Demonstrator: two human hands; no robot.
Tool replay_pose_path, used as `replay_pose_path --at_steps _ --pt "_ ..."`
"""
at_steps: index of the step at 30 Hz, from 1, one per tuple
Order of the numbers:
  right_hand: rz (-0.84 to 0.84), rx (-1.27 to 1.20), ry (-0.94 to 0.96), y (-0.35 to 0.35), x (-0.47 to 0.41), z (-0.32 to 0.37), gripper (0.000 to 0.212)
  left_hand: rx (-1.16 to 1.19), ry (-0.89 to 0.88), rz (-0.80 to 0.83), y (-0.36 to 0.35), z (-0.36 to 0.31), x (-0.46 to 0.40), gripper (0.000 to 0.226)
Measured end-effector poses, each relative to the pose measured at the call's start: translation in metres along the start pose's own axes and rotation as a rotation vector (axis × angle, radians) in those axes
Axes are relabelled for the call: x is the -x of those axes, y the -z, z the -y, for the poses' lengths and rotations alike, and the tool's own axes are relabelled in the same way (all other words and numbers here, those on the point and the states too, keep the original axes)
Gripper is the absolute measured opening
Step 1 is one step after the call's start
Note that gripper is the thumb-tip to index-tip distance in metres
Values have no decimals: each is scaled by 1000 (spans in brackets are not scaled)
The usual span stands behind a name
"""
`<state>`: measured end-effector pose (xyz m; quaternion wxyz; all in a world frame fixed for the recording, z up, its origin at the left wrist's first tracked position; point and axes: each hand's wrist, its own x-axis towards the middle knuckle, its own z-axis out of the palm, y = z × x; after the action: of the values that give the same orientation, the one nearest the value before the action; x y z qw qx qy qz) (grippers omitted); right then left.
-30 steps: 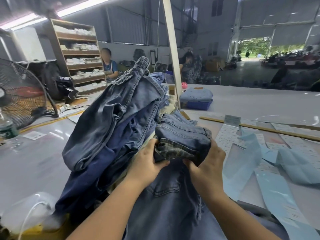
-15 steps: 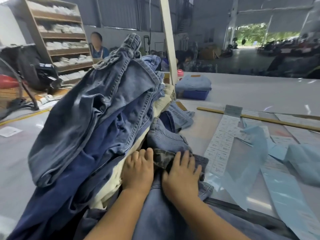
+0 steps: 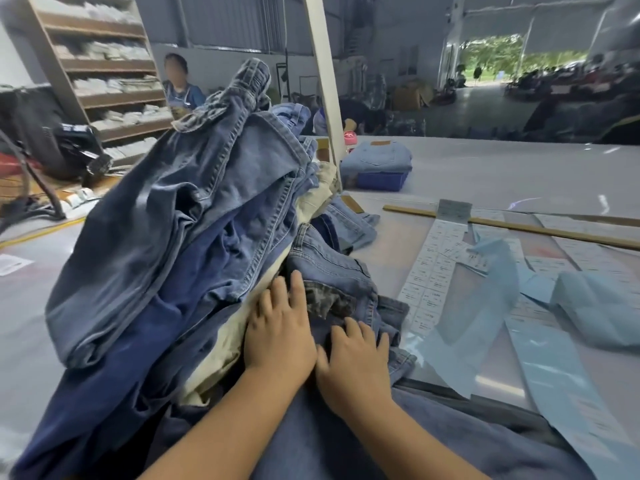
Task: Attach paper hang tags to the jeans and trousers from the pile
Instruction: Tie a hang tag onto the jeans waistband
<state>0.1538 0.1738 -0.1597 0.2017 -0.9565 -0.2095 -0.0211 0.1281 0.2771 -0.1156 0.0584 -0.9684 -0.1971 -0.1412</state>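
A tall pile of blue jeans and cream trousers [image 3: 194, 230] leans at the left of the table. In front of me lies a pair of blue jeans [image 3: 339, 278] with its waistband folded back, showing a checked pocket lining [image 3: 325, 301]. My left hand [image 3: 280, 330] lies flat on the jeans beside the cream trousers, fingers spread. My right hand [image 3: 356, 365] rests flat on the denim just right of it, fingers apart. Neither hand holds anything. White printed tag sheets [image 3: 433, 271] and pale blue paper strips [image 3: 485, 299] lie to the right.
A white post [image 3: 323, 81] rises behind the pile. A folded pair of jeans on a blue box [image 3: 379, 168] sits farther back. A wooden ruler [image 3: 540, 230] crosses the table at right. Shelves [image 3: 100, 64], a seated person [image 3: 180, 84] and a fan stand [image 3: 38, 188] are at the left.
Both hands let go of the bunched waistband and pressed it down flat onto the jeans. The right hand has since slid back toward me. The view tilted left and down.
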Motion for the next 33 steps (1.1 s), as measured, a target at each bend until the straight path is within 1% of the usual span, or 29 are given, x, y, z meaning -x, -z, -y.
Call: replay_pose_path --at_steps 2,5,7,10,12,14,16,18,19,21,22,24,26,28,30,31,33 --pt "0 12 6 1 9 -2 42 -10 -65 16 1 -2 13 82" --pt "17 32 48 7 28 -10 39 26 -113 106 1 -5 31 71" --pt "15 66 71 17 45 -22 37 41 -105 151 3 -11 43 72" --pt "48 139 32 40 77 -51 40 57 -151 204 7 -37 64 74" --pt "71 185 21 57 99 -72 38 119 -225 233 11 -66 78 67" --pt "66 180 18 76 123 -94 31 205 -336 246 16 -101 93 55" --pt "63 168 -16 93 148 -117 36 229 -492 235 21 -136 110 40" --pt "74 175 -56 111 178 -139 40 232 -597 271 24 -169 130 34" --pt "66 173 -60 119 194 -151 35 233 -623 292 26 -183 140 36" --pt "35 144 -57 133 224 -171 15 221 -645 305 27 -205 157 43" --pt "15 126 -54 138 238 -180 11 214 -645 301 27 -214 164 47" --pt "-34 103 -36 146 261 -197 17 221 -633 293 27 -227 176 50" --pt "-138 96 -50 153 278 -211 23 243 -653 286 31 -236 186 48" --pt "-242 96 -137 161 290 -225 30 266 -726 257 39 -243 196 40" --pt "-270 46 -259 169 297 -237 43 330 -829 240 50 -248 205 39" --pt "-274 14 -292 172 299 -243 45 372 -879 255 55 -251 209 43" --pt "-312 -85 -308 177 301 -250 38 411 -938 359 69 -254 219 61"
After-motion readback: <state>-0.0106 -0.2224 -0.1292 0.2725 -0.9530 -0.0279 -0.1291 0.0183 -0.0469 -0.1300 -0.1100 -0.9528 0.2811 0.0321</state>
